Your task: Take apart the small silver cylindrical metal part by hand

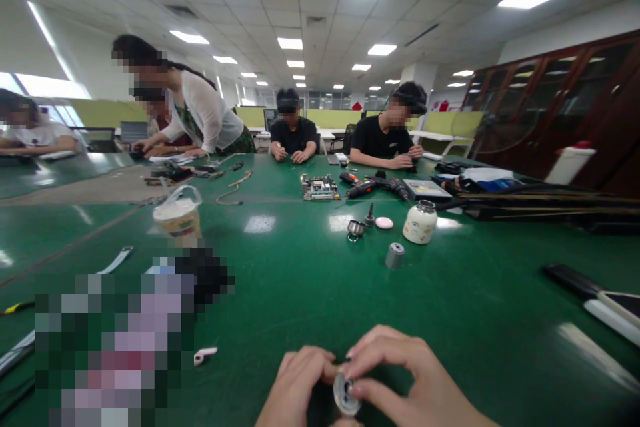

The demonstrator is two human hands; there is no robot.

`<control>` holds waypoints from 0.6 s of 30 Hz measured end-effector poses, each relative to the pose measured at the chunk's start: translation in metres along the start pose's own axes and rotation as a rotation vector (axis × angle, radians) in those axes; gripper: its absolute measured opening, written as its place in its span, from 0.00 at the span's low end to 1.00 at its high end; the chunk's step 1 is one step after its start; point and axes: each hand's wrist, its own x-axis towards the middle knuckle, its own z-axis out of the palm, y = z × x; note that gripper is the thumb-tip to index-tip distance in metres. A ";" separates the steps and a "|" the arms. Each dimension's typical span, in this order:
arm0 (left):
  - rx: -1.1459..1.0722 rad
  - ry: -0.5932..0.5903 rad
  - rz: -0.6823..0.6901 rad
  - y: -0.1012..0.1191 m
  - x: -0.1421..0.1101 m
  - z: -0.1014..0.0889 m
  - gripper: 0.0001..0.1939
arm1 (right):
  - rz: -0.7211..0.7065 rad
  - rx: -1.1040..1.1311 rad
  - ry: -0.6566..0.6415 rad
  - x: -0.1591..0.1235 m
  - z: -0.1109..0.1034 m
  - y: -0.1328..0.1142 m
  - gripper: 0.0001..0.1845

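Near the bottom edge, my left hand (300,383) is closed around a small round silver part (343,401), its face turned toward me and a dark hollow in the middle. My right hand (407,373) has its fingertips at the rim and its thumb at the hollow, closed on the same part. Whether anything tiny is pinched there is hidden. Beyond the hands stands a grey cylindrical cup-like piece (395,255). Farther off are a metal piece with a ring (355,230), a dark stepped piece (369,215), a pink disc (384,222) and a cream bottle (420,222) without a lid.
On the green table (280,293), a white earphone (205,355) lies left of my hands. A plastic drink cup (179,217) stands farther left, beyond a pixelated area. A circuit board (321,188) and power drills (367,187) lie ahead. Several people sit or lean at the tables.
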 end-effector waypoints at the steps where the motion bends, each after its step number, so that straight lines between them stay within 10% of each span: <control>1: -0.001 -0.016 0.002 0.000 0.000 -0.001 0.19 | -0.005 -0.011 -0.011 -0.001 0.003 0.000 0.07; 18: 0.049 -0.085 -0.010 0.002 0.002 -0.004 0.17 | -0.027 -0.138 0.111 -0.004 -0.011 0.007 0.09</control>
